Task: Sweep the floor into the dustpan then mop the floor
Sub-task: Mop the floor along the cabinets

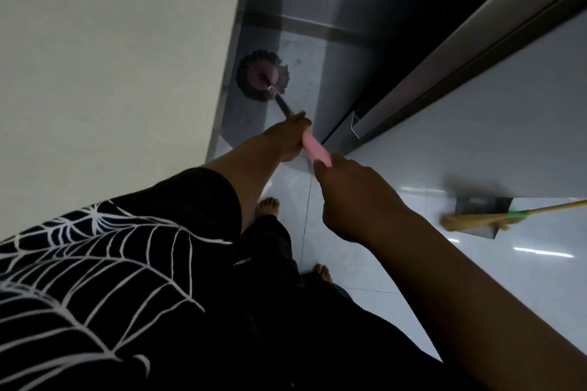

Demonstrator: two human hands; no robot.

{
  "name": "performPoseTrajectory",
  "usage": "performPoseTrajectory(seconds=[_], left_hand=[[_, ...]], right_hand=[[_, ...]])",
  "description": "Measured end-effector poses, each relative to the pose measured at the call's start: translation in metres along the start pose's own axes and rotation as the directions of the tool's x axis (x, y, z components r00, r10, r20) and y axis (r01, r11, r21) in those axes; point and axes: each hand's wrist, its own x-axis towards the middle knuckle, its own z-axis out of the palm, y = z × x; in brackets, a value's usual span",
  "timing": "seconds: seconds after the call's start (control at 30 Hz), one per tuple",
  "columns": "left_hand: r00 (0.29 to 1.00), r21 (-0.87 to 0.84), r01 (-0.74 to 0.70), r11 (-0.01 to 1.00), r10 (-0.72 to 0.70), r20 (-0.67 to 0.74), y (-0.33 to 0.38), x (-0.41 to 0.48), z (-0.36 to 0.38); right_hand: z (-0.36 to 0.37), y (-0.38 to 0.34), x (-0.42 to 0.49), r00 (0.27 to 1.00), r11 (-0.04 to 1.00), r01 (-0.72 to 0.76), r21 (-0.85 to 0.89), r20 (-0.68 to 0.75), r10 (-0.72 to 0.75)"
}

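A round mop head (262, 76) with a pink hub and dark strands lies on the grey floor in a dim narrow gap by the wall. Its metal pole runs back to a pink handle (314, 149). My left hand (287, 136) grips the pole where metal meets pink. My right hand (352, 197) grips the near end of the pink handle. At the right, a straw broom (470, 220) with a green band lies across a grey dustpan (476, 211) on the white tiles.
A pale wall (111, 73) stands close on the left. A long white cabinet or door panel (476, 120) with a dark frame closes the right side. My bare feet (268, 206) stand on glossy white tiles (365, 270) beneath me.
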Motion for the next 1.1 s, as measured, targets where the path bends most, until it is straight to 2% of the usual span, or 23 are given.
performPoseTrajectory(seconds=[0.17, 0.3, 0.43, 0.57, 0.63, 0.7, 1.1], left_hand=[[0.988, -0.093, 0.144, 0.985, -0.138, 0.068, -0.027, 0.018, -0.025], [0.987, -0.052, 0.134, 0.99, -0.129, 0.099, -0.024, 0.023, -0.027], [0.984, -0.013, 0.142, 0.99, -0.14, 0.113, -0.007, 0.009, -0.015], [0.984, -0.044, 0.131, 0.99, -0.124, 0.13, 0.021, -0.013, 0.0], [0.982, -0.087, 0.138, 0.987, -0.125, 0.144, 0.036, -0.024, 0.01], [0.987, -0.052, 0.103, 0.993, -0.095, 0.132, 0.052, -0.038, 0.021], [0.998, 0.019, -0.046, 0.999, 0.045, 0.037, 0.155, -0.118, 0.083]], right_hand=[[0.001, -0.002, 0.041, 0.999, 1.0, 0.002, -0.013, -0.037, -0.002], [0.01, 0.002, 0.044, 0.999, 1.0, -0.005, -0.016, -0.038, 0.004], [0.022, 0.009, 0.023, 0.995, 0.985, -0.084, 0.148, -0.035, 0.09], [0.029, 0.019, -0.015, 0.995, 0.985, -0.097, 0.144, -0.012, 0.1], [0.031, 0.022, -0.036, 0.997, 0.995, -0.074, 0.072, -0.03, 0.077], [0.033, 0.026, -0.062, 0.998, 0.999, -0.045, -0.01, -0.038, 0.045], [0.035, 0.064, -0.197, 0.997, 0.999, -0.004, -0.039, 0.074, 0.007]])
